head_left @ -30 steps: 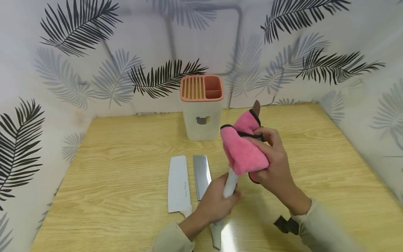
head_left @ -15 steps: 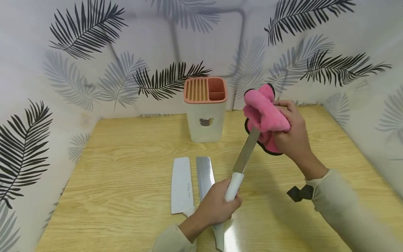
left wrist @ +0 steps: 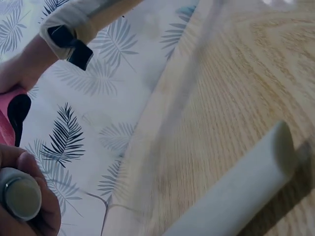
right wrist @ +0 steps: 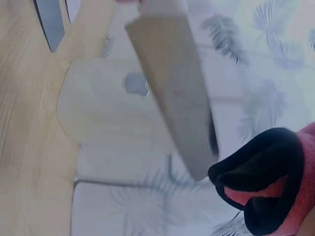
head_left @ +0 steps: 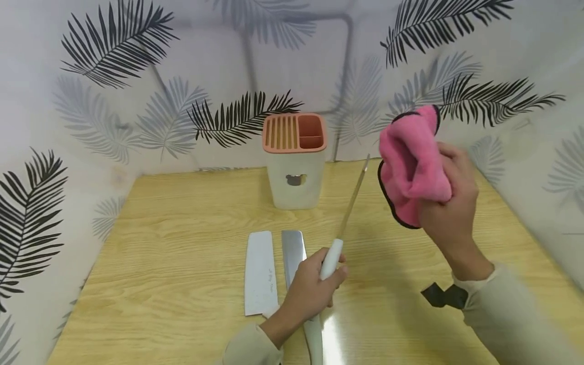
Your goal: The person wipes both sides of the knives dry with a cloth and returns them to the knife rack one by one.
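With left hand (head_left: 312, 286), gripping a kitchen knife (head_left: 349, 212) by its white handle (head_left: 331, 258), tip away, maybe to stay safe from the blade (right wrist: 172, 93). With right hand (head_left: 451, 208), clutching a bunched pink cloth (head_left: 418, 177), apart from the knife. Near left hand, two cleaver-like knives (head_left: 261, 274) on the surface (head_left: 182, 228).

The left hand (head_left: 311, 286) partly hides the silver cleaver (head_left: 293, 249); lettering (head_left: 270, 280) on the pale cleaver (head_left: 257, 274) is unreadable.

Your left fingers (head_left: 337, 277) grip a smooth, plastic-looking handle (head_left: 331, 258), a metal blade (head_left: 351, 209) beyond them. Your right fingers (head_left: 452, 152) hold plush, matt cloth (head_left: 431, 167). Below your fingers, the wood-grained surface (head_left: 182, 253) looks smooth, glossy beside the left ones.
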`<state>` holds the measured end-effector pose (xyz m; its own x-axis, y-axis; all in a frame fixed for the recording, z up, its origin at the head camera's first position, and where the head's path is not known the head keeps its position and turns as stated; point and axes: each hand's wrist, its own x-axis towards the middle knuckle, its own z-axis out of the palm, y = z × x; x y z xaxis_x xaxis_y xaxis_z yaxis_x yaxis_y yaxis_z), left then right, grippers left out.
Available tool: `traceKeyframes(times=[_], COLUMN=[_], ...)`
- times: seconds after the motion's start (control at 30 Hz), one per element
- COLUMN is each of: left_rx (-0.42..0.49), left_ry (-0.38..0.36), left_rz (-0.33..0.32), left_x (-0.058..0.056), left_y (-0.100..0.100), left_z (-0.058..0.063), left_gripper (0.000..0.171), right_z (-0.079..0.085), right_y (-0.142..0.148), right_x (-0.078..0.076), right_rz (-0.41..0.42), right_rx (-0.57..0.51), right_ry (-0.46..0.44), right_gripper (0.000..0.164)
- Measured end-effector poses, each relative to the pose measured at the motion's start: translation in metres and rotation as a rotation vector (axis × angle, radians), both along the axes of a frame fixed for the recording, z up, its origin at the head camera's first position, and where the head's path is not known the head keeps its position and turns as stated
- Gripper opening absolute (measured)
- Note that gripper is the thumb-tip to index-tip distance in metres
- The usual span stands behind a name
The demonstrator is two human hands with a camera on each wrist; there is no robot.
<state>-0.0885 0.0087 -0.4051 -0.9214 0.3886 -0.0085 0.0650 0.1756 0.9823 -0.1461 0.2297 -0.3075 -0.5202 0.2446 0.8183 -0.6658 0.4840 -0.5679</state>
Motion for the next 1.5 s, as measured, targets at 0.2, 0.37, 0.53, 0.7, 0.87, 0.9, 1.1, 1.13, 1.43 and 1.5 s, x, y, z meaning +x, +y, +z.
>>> traceKeyframes(times=[0.2, 0.37, 0.53, 0.7, 0.87, 0.9, 1.1, 1.13, 1.43, 1.5], left_rx=[-0.052, -0.185, -0.103, -0.153, -0.148, -0.144, -0.122, -0.118, 0.174, 0.21], left_ry=[0.148, 0.34, 0.245, 0.21, 0.182, 0.174, 0.109, 0.109, -0.132, -0.188], left_rz=[0.047, 0.072, 0.018, 0.031, 0.007, -0.002, -0.054, -0.065, -0.088, -0.034], left_x=[-0.002, -0.002, 0.001, 0.007, 0.01, 0.01, 0.015, 0.015, 0.0, -0.002], left_y=[0.001, 0.002, 0.006, 0.007, 0.006, 0.006, 0.004, 0.004, -0.002, -0.004], left_z=[0.004, 0.005, 0.009, 0.011, 0.011, 0.011, 0.012, 0.012, 0.014, 0.015], left_gripper=[0.014, 0.034, 0.012, 0.012, 0.009, 0.008, 0.005, 0.004, 0.028, 0.027], right_z=[-0.019, -0.043, -0.045, -0.036, -0.024, -0.022, -0.01, -0.006, 0.032, 0.028], right_y=[-0.042, -0.059, -0.05, -0.033, -0.015, -0.012, 0.015, 0.022, 0.026, 0.014], right_x=[0.03, 0.036, 0.025, 0.012, 0.0, -0.002, -0.021, -0.024, 0.007, 0.018], right_rz=[0.186, 0.177, 0.225, 0.258, 0.225, 0.213, 0.074, 0.026, -0.11, -0.046], right_rx=[0.376, 0.569, 0.383, 0.258, 0.178, 0.163, 0.03, -0.017, -0.192, -0.077], right_ry=[0.121, 0.152, 0.052, -0.035, -0.13, -0.144, -0.17, -0.178, -0.01, 0.019], right_gripper=[0.033, 0.028, 0.032, 0.037, 0.034, 0.033, 0.027, 0.023, 0.011, 0.017])
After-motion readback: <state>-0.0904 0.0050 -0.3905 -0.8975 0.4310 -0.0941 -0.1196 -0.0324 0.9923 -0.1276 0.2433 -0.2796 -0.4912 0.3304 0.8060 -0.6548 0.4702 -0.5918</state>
